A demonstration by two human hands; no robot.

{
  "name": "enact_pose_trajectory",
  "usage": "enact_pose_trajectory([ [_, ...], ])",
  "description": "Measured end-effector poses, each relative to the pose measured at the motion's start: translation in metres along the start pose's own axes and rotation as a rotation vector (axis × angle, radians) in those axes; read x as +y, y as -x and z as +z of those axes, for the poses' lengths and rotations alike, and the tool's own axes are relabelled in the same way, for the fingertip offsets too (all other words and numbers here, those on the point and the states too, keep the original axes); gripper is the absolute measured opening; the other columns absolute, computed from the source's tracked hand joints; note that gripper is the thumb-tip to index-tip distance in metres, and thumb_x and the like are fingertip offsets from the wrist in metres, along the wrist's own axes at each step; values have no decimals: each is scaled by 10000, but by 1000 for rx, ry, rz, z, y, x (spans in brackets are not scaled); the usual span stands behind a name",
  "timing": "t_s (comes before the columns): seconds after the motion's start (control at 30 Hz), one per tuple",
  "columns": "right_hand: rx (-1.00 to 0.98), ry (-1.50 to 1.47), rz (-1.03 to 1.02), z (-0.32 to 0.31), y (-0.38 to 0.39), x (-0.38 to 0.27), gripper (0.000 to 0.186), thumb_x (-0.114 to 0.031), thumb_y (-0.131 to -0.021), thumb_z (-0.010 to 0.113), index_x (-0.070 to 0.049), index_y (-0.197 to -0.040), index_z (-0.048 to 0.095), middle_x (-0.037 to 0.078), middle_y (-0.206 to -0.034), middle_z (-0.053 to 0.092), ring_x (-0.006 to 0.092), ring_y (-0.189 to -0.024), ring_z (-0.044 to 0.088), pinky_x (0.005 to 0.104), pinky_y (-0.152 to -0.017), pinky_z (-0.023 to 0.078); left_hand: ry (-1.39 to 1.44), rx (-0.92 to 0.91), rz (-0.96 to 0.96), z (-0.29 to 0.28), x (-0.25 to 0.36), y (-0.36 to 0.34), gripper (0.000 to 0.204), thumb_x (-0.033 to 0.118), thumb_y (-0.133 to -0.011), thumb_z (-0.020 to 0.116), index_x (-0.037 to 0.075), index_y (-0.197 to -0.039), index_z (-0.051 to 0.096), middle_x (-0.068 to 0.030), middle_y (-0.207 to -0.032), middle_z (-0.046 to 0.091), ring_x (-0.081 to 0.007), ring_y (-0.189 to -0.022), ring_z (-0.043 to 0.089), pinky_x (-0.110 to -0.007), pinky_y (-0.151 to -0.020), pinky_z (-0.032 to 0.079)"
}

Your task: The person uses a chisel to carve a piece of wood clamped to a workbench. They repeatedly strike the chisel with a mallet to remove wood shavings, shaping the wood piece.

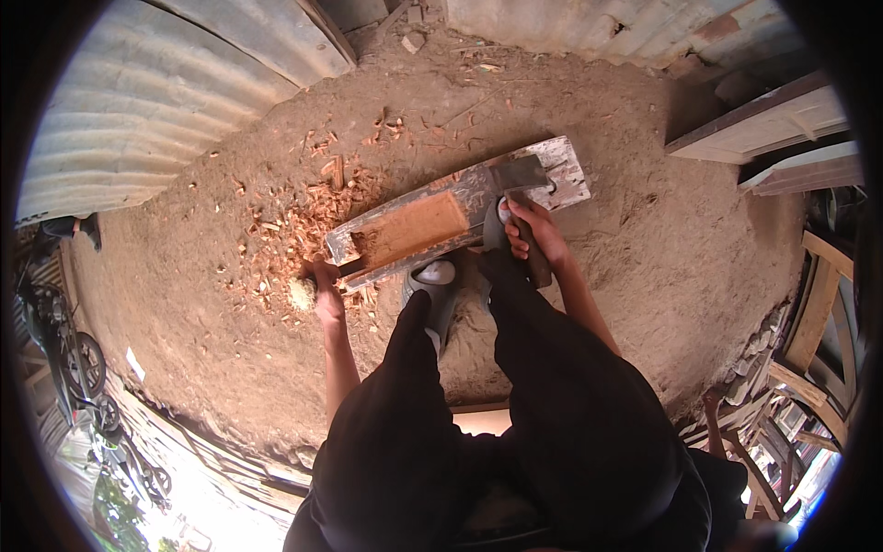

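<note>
Chopping out a recess with hand tools, by the look of it, so here's my two cents. The weathered wooden plank (471, 191) lies slantwise on the dirt ground (189, 285), just past the shoes (440, 299), with a long reddish recess (418, 228) cut into its upper face. I'd take thin bites, keep the edge low along the floor of the recess, and ease off near the end wall so it doesn't split. Might be worth brushing the wood chips (322, 198) away from that end, too.

Pose-wise, the left hand (326, 293) is at the plank's left end, forearm running nearly straight up outside the left knee, fingers wrapped around a chisel-like tool (351, 268) aimed into the recess. The right hand (543, 232) has its fingers clenched round the handle of a hatchet-like tool (521, 173), forearm slanting inward from outside the right knee. Its metal head is over the plank's right part; can't tell if it's resting or hovering.
</note>
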State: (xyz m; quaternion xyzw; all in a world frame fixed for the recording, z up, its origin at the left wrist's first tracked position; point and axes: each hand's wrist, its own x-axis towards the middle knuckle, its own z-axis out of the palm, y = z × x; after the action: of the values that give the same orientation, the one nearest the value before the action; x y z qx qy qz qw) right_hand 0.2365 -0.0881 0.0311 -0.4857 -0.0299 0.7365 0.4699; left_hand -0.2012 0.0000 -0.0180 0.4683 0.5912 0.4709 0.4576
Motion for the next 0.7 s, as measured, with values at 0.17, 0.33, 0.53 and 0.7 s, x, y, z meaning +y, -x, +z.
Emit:
enact_pose_trajectory([
  [0.17,50,-1,-10,-4,2,2,326,-363,-1091,582,-78,-1248,551,33,-741,493,118,-449,394,302,-406,363,314,12,-133,49,39,4,334,221,-1116,530,115,-803,483,-2,-712,435,-142,-717,403,-335,-788,447],
  [0.33,38,20,-8,3,1,-1,329,-363,-1092,580,-78,-1254,553,32,-738,495,119,-449,393,303,-409,365,393,31,-99,71,23,-1,374,295,-1089,595,126,-772,492,-31,-688,488,-162,-719,496,-381,-796,503],
  [0.53,40,15,-1,2,1,0,323,-362,-1090,583,-87,-1257,556,31,-740,501,121,-449,393,301,-411,366,187,155,-76,5,9,0,374,233,-1053,594,133,-702,512,-14,-623,490,-125,-625,483,-338,-625,435],
  [0.7,-17,2,-10,-2,-2,1,326,-343,-1068,613,-75,-1243,553,47,-753,519,131,-491,453,317,-442,404,-462,20,184,-33,-7,-17,399,273,-1076,592,104,-722,521,-16,-661,508,-141,-655,466,-334,-620,360],
])
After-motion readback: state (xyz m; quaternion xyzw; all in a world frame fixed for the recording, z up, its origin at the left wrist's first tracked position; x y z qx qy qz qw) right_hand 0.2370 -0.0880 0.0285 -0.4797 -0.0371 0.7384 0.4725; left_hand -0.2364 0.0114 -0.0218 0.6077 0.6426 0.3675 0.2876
